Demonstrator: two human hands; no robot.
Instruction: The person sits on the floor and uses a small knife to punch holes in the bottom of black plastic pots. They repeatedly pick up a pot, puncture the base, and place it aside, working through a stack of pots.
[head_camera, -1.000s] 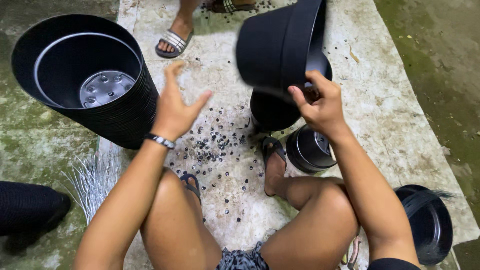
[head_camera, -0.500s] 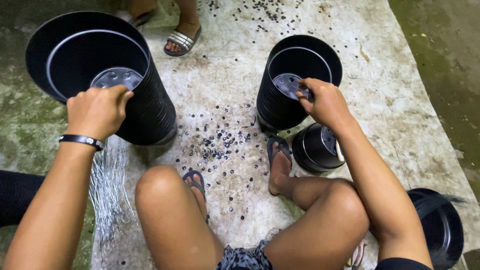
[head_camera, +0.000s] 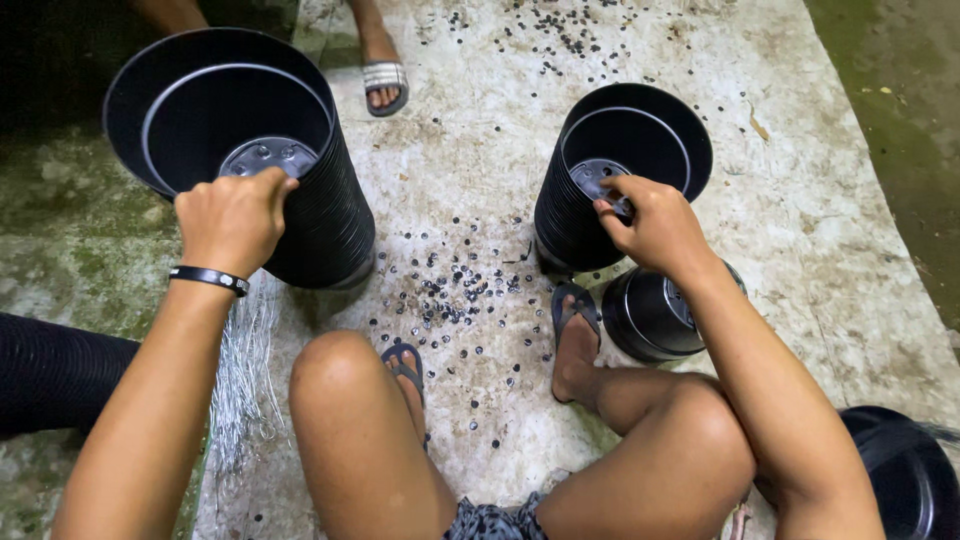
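My left hand (head_camera: 236, 221) grips the near rim of a tall stack of black plastic pots (head_camera: 300, 215) standing at the left. My right hand (head_camera: 655, 225) holds the near rim of a smaller stack of black pots (head_camera: 570, 215) standing at the right, fingers curled over the edge into the top pot. Both stacks stand upright on the concrete slab (head_camera: 800, 200). A black band (head_camera: 208, 279) sits on my left wrist. My knees and sandalled feet lie between the two stacks.
A single black pot (head_camera: 648, 318) lies on its side by my right foot. Small black discs (head_camera: 455, 290) are scattered over the slab. Another person's sandalled foot (head_camera: 384, 82) is at the top. More black pots lie at the lower right (head_camera: 900, 470) and far left (head_camera: 50, 370).
My right hand brought a lifted pot down onto the right stack. My left hand moved from open above the slab to gripping the left stack's rim.
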